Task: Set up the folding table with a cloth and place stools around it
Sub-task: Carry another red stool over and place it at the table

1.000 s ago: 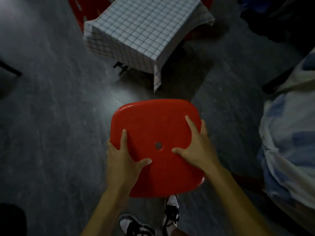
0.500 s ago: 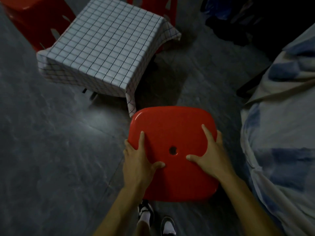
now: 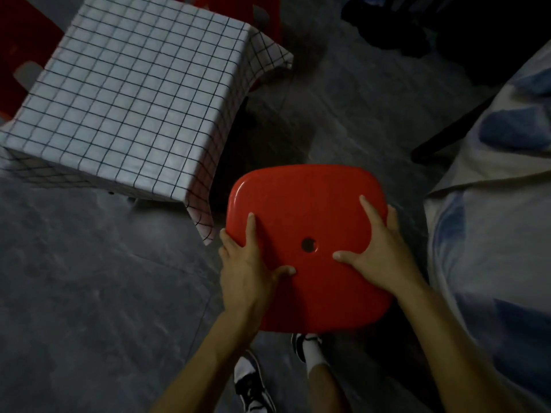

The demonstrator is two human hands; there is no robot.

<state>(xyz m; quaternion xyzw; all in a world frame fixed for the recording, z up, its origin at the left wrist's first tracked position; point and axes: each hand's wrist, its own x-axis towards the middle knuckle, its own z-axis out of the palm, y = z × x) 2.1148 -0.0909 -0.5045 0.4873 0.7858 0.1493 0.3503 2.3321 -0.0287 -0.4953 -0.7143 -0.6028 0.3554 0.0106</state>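
Observation:
I hold a red plastic stool (image 3: 304, 204) seat-up in front of me, above the floor. My left hand (image 3: 247, 263) grips its left edge with thumb and forefinger on the seat, the other fingers curled over the rim. My right hand (image 3: 381, 251) grips the right edge the same way. The folding table under its white grid-checked cloth (image 3: 134, 99) stands to the upper left; the stool's far left corner is close to the cloth's hanging near corner. The stool's legs are hidden under the seat.
A second red stool (image 3: 18, 55) stands at the table's left side and another red stool (image 3: 238, 10) behind it. A bed with blue-and-white bedding (image 3: 492, 234) fills the right side. Dark clutter (image 3: 402, 25) lies at the back right. My shoes (image 3: 253, 383) are on the grey floor below.
I have walked forward with the stool; the table has come closer and shifted left in view, and the stool now sits beside the table's near right corner. My grip is unchanged.

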